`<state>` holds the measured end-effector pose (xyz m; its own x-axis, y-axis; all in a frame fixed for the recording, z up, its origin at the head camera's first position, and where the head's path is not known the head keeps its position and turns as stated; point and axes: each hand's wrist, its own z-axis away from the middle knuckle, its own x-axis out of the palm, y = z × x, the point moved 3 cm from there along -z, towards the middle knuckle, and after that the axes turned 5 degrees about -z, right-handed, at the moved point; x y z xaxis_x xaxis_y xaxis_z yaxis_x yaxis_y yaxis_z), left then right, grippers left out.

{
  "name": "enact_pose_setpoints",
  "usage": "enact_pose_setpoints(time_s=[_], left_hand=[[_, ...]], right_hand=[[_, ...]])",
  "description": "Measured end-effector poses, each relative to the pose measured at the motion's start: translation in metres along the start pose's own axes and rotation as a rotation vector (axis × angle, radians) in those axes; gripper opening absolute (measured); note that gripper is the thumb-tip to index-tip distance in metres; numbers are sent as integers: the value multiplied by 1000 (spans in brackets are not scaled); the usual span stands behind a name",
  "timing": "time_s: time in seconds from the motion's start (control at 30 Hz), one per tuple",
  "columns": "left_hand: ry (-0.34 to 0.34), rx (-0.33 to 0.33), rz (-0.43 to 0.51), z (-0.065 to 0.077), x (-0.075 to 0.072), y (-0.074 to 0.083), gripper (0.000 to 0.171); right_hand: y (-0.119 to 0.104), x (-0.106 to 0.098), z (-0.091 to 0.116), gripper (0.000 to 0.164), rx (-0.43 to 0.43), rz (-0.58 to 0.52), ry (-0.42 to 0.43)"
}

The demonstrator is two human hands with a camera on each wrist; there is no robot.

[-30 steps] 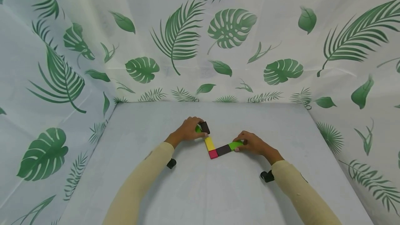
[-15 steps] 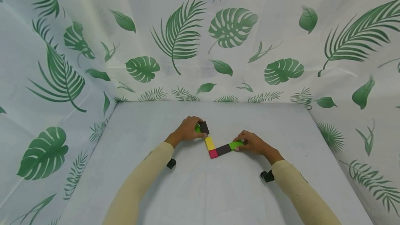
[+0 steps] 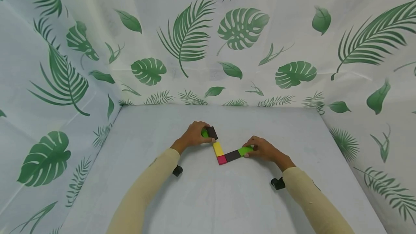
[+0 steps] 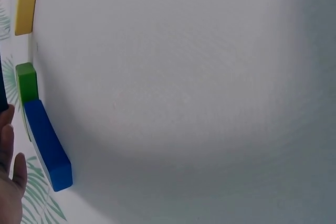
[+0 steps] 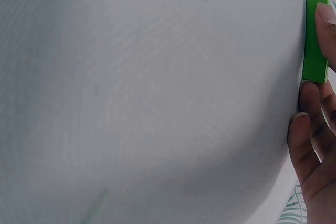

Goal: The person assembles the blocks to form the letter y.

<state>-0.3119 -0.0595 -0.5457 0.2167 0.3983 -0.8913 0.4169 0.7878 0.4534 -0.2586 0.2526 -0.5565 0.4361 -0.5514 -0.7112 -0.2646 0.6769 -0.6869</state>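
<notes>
My left hand [image 3: 196,133] grips a black block [image 3: 212,133], thumb at its near end and a finger at its far end. Beside it, partly covered by that hand, is a green block [image 3: 204,133]. In the left wrist view a blue block [image 4: 50,148] touches a green block [image 4: 27,82], while fingers show at the left edge. My right hand [image 3: 262,148] pinches another green block [image 3: 245,151], which ends a row on the table. A black block [image 3: 232,156] adjoins it, then a red block [image 3: 221,160] at the corner and a yellow block [image 3: 218,148] running away toward my left hand.
The blocks lie on a pale grey-white table surface [image 3: 214,198]. A white cloth with green leaf prints [image 3: 201,46] rises behind the table and on both sides. Small black devices [image 3: 177,170] show at both wrists.
The black block and the green block at my left hand have shifted very slightly left. My right hand and the row it touches look unchanged.
</notes>
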Motion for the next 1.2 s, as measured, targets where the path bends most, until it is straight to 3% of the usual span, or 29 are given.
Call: enact_pose_setpoints(time_s=[0.2, 0.63, 1.2], left_hand=[[7, 10, -7, -1, 2, 0, 72], [-42, 11, -48, -3, 9, 2, 71], [-31, 17, -61, -4, 15, 2, 70]], right_hand=[[0, -1, 0, 40, 6, -23, 5], [1, 0, 1, 41, 21, -30, 6], [4, 3, 0, 39, 5, 4, 12]])
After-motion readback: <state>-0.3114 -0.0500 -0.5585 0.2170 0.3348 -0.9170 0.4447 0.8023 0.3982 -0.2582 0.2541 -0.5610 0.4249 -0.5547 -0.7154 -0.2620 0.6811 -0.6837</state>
